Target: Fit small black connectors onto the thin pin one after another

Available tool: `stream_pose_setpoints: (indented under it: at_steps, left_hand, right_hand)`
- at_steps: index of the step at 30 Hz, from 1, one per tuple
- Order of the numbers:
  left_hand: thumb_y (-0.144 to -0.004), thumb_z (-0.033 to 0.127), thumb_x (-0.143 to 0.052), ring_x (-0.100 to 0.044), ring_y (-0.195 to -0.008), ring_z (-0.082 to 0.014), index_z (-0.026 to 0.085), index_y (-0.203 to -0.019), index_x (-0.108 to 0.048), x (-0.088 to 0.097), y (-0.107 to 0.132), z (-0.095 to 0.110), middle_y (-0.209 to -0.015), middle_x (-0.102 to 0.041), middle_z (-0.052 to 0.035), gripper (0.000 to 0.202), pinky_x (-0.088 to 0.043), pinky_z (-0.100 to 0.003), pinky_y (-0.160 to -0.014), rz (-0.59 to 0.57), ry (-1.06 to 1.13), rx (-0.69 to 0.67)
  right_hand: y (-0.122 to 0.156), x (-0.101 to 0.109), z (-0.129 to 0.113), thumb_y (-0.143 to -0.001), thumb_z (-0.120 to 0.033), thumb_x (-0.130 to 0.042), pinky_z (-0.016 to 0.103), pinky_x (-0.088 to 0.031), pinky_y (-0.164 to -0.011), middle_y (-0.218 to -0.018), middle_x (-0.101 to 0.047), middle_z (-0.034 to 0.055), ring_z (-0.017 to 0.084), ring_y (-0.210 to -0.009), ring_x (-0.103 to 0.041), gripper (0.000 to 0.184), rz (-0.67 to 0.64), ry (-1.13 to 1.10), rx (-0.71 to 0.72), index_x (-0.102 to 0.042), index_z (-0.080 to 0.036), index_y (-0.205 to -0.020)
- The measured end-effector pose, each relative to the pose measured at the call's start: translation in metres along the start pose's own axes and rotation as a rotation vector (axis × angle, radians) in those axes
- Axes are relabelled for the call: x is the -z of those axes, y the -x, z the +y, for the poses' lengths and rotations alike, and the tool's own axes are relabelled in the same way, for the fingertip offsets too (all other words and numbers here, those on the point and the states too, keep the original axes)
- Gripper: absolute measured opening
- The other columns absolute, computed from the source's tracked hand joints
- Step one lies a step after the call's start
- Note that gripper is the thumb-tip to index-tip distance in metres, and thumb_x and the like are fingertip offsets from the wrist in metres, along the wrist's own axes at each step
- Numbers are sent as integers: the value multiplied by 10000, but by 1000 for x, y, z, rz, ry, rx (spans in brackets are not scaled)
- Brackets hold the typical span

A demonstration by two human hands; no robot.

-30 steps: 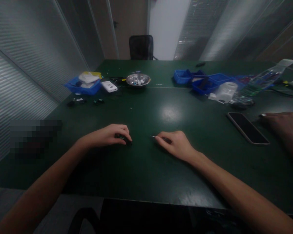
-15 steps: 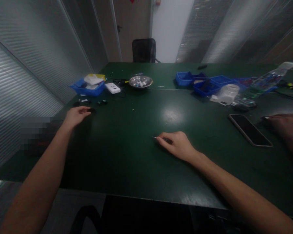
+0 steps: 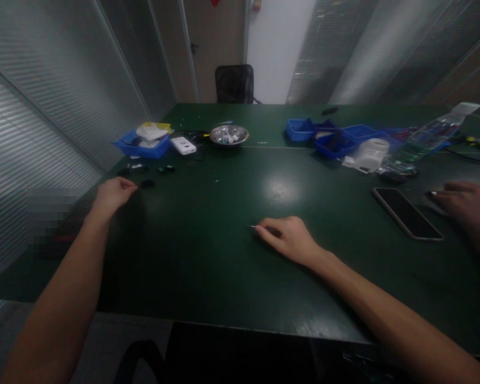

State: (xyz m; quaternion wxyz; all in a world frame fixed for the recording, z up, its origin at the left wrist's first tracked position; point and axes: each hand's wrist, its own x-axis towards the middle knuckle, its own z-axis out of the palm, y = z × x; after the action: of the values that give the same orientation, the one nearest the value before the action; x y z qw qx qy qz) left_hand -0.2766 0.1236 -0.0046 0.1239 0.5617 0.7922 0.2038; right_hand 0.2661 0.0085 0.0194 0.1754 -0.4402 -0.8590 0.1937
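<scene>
At the left of the table, my left hand [image 3: 114, 197] has thumb and fingertips drawn together, with nothing visible between them. Just right of its fingertips a small black piece [image 3: 147, 184] lies on the table, apart from the hand. My right hand [image 3: 290, 237] rests on the table near the middle, closed round a thin tool [image 3: 251, 226] whose pale metal tip sticks out to the left. The fingers hide most of that tool, so its kind does not show. Beyond my left hand lie several small dark pieces [image 3: 166, 169].
At the back left are a blue bin [image 3: 144, 151], a white device [image 3: 183, 145] and a metal bowl [image 3: 229, 135]. Blue trays [image 3: 300, 130], a plastic bottle [image 3: 428, 141] and a phone [image 3: 408, 214] occupy the right. Another person's hand [image 3: 468, 205] is at the right edge.
My left hand has let go of the small black piece and drawn back to the left, leaving it on the table. My right hand stays in place with its thin tool.
</scene>
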Motion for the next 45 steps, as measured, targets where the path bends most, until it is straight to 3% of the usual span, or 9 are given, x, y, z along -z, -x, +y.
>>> stream_pose_setpoints:
  at_steps: [3,6,13,18,26,32,36,45]
  left_hand:
    - [-859,323,-727,-563,-782,-144,151,-1060,-689,5,12,15,-905,-656,-4,268,-395,-225,-684,129,-128,42]
    - [-875,331,-721,-594,-813,-142,154,-1070,-697,7,19,25,-918,-668,-2,265,-429,-230,-730,167,-66,9]
    - [-855,320,-759,-616,-807,-138,125,-1213,-697,5,23,33,-985,-711,-31,413,-466,-236,-747,151,139,16]
    - [-840,360,-768,-608,-787,-136,156,-1142,-743,4,23,30,-964,-726,-25,366,-451,-232,-738,185,46,1]
    - [-823,325,-779,-645,-759,-134,115,-1187,-708,0,22,34,-954,-725,-55,426,-472,-222,-686,144,246,117]
    - [-817,424,-783,-625,-838,-135,179,-1135,-742,-7,26,44,-978,-720,-7,404,-451,-227,-741,179,139,8]
    - [-821,431,-784,-626,-864,-136,179,-1131,-740,-14,26,47,-996,-725,-2,402,-450,-231,-772,114,119,-1]
    - [-834,406,-771,-631,-862,-139,171,-1127,-744,-16,26,45,-986,-733,-6,377,-451,-235,-794,157,105,-1]
  right_hand:
    - [0,0,0,-1031,-462,-427,271,-363,-584,-709,-691,2,116,-570,-570,401,9,-5,1,-745,-223,-979]
    - [-1,0,0,-1033,-459,-428,265,-364,-587,-712,-686,0,115,-580,-576,395,1,-5,3,-738,-221,-978]
    - [0,0,-1,-1033,-458,-430,265,-355,-584,-678,-656,-9,114,-566,-560,390,1,20,2,-729,-222,-946]
    - [0,1,-1,-1029,-462,-429,262,-348,-572,-681,-665,-6,112,-563,-557,397,1,1,2,-736,-223,-953]
    - [0,1,0,-1026,-468,-430,267,-355,-576,-685,-673,-2,118,-570,-566,399,-3,0,-1,-741,-227,-962]
    - [-1,1,-2,-1029,-466,-425,267,-353,-573,-673,-667,-5,117,-555,-561,398,-7,7,1,-733,-226,-957]
    - [-1,1,-3,-1029,-459,-434,263,-350,-571,-667,-657,-8,114,-553,-554,387,-12,20,-9,-731,-224,-950]
    - [-1,1,-4,-1028,-457,-432,265,-353,-572,-680,-667,-6,114,-561,-557,388,-16,14,0,-736,-225,-960]
